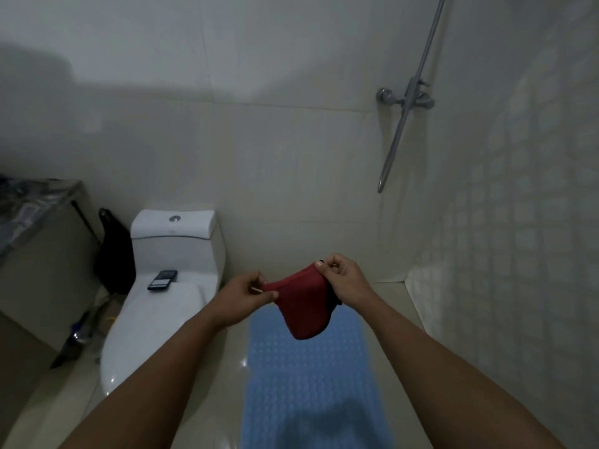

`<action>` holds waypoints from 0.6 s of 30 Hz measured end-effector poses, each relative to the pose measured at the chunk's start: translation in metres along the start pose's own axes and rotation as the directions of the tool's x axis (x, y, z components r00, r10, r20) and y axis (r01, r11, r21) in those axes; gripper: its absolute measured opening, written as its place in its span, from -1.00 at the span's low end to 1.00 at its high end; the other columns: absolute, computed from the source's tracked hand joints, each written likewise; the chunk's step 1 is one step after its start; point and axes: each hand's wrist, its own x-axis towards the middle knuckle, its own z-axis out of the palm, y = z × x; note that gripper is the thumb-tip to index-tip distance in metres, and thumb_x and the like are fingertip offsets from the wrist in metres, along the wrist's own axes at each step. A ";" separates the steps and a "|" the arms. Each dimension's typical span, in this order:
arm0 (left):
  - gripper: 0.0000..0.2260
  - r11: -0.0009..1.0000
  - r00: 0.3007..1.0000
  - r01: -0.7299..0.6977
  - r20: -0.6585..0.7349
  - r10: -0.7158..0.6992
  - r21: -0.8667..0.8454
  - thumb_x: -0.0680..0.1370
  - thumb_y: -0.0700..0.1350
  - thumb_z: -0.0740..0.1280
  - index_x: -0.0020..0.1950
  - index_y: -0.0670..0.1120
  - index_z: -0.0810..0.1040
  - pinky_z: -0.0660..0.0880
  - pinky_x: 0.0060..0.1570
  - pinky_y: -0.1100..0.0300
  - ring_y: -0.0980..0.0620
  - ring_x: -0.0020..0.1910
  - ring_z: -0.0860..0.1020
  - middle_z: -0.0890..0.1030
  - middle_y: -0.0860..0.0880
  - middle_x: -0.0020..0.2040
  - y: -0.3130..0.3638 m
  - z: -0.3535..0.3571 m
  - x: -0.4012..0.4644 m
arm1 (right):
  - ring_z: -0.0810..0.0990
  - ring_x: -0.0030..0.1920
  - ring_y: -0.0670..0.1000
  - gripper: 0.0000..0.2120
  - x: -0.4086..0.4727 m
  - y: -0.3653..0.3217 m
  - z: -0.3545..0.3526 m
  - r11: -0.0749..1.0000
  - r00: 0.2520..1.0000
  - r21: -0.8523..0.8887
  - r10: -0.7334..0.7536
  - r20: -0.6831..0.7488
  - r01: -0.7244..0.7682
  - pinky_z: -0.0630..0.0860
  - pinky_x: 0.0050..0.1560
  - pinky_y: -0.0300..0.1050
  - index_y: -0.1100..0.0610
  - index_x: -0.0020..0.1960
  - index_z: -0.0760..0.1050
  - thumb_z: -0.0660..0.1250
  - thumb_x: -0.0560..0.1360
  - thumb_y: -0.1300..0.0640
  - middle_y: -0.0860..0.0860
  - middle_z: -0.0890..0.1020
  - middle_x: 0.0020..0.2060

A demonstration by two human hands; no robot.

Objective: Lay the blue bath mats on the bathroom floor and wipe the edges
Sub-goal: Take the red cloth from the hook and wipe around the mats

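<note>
Pale tiled walls (pixel 259 92) close in this dim bathroom, and a glossy beige floor (pixel 227 367) fills the lower part of the frame. From my head camera, a blue bath mat (pixel 311 384) lies flat on that floor at lower centre, running from the bottom edge up toward the back wall, its surface covered in small bumps. Above its far end I hold a red cloth (pixel 301 306) stretched between both hands. My left hand (pixel 243 296) pinches the cloth's left corner between thumb and curled fingers. My right hand (pixel 343 275) grips the upper right edge, fingers curled tight round it. The cloth sags down between them, hanging clear of the mat. At left of centre stands a white toilet (pixel 168 286) with its lid closed, and a dark phone (pixel 162 280) rests on the lid near the tank. A black bag (pixel 115 254) sits just left of the tank. At upper right, a chrome shower fitting (pixel 406 98) is fixed to the wall.
</note>
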 end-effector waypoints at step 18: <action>-0.71 0.665 0.597 0.650 -0.294 -0.746 -0.367 0.53 -0.03 0.45 0.22 0.12 0.51 0.55 -0.05 0.11 0.06 -0.17 0.67 0.68 -0.01 -0.20 -0.223 0.190 -0.008 | 0.70 -0.04 0.20 -0.74 0.056 0.271 0.075 0.727 0.550 -0.151 0.622 0.557 -0.670 0.63 0.06 0.04 0.35 0.16 0.58 0.43 0.48 0.36 0.25 0.70 -0.03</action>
